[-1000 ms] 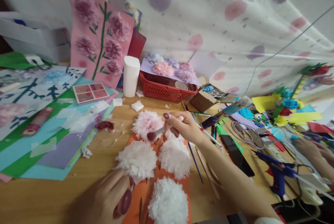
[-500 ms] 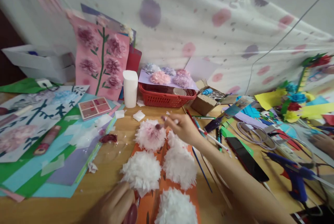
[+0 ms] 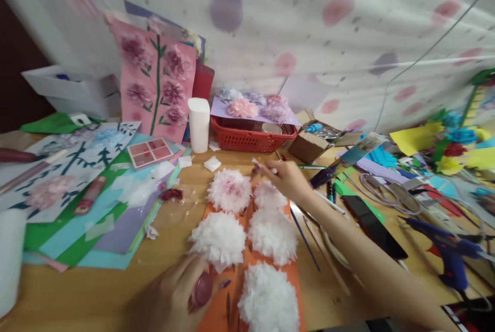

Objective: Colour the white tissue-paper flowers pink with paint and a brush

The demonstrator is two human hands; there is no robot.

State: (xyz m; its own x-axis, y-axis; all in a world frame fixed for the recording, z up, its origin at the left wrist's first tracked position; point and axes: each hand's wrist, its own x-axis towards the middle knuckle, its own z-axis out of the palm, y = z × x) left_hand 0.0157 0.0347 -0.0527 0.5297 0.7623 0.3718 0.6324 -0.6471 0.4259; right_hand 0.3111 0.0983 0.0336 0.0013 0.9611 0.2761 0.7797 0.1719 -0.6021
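On an orange sheet (image 3: pixel 216 303) lie several fluffy white paper flowers (image 3: pixel 218 239). The top left flower (image 3: pixel 230 190) has a pink-tinted centre. My right hand (image 3: pixel 280 175) is above the upper flowers, its fingers pinched round a small dark-tipped applicator (image 3: pixel 256 169) just right of the tinted one. At the lower left of the sheet, my left hand (image 3: pixel 178 291) is wrapped round a dark pink tube (image 3: pixel 201 289), its rounded end facing up. Motion blurs the left hand.
A palette (image 3: pixel 150 153) and coloured papers (image 3: pixel 124 229) lie at left. Behind stand a white bottle (image 3: pixel 199 126) and a red basket (image 3: pixel 251 138). A phone (image 3: pixel 373 226), thin brushes (image 3: pixel 305 236) and a blue glue gun (image 3: pixel 444 249) are at right.
My right hand has moved the applicator right, away from the tinted flower. My left hand has turned, showing more of the tube. The view has shifted left.
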